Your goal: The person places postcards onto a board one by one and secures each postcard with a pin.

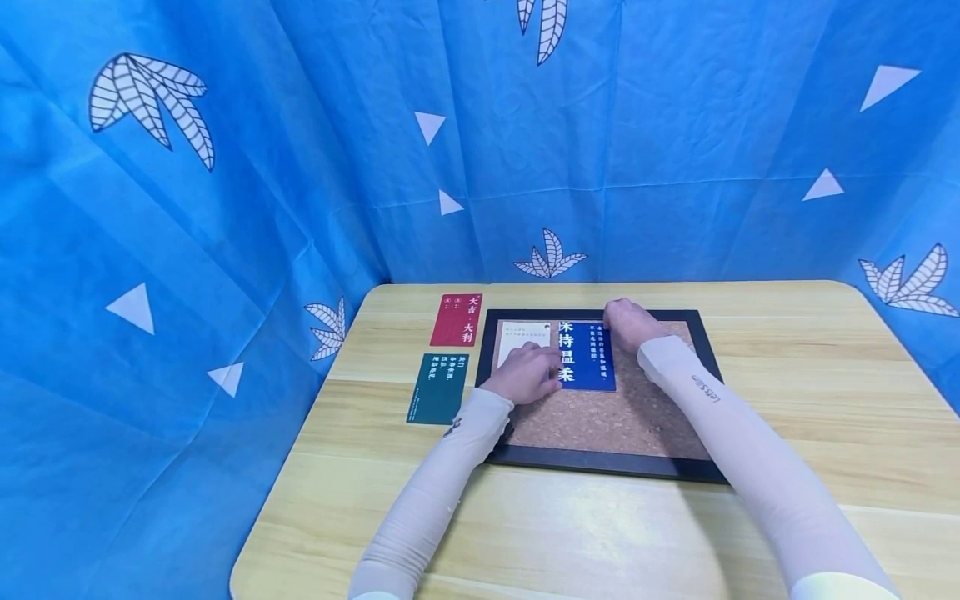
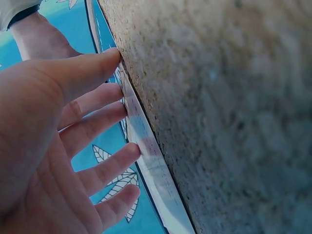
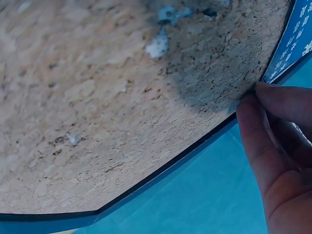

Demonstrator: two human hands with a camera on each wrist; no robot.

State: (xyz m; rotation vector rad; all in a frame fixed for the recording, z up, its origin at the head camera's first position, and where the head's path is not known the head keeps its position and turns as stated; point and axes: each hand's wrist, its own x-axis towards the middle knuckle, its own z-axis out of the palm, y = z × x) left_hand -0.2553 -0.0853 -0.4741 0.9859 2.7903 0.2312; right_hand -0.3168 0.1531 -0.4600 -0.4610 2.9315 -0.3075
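A framed cork board point(image 1: 600, 421) lies on the table, with a blue card point(image 1: 592, 371) bearing white characters and a white card point(image 1: 517, 335) side by side along its upper part. A small dark pin point(image 1: 547, 326) shows at the white card's upper right corner. My left hand point(image 1: 527, 372) rests across both cards, thumb and fingers spread, fingertips touching down in the left wrist view. At the blue card's upper right corner, my right hand point(image 1: 630, 323) pinches a small dark pin, mostly hidden between thumb and index finger, against the cork.
Left of the board, a red card point(image 1: 456, 320) and a dark green card point(image 1: 438, 389) lie on the wooden table point(image 1: 360, 483). The board's black frame point(image 1: 600, 462) forms a raised edge. A blue patterned cloth point(image 1: 480, 125) hangs behind and to the left.
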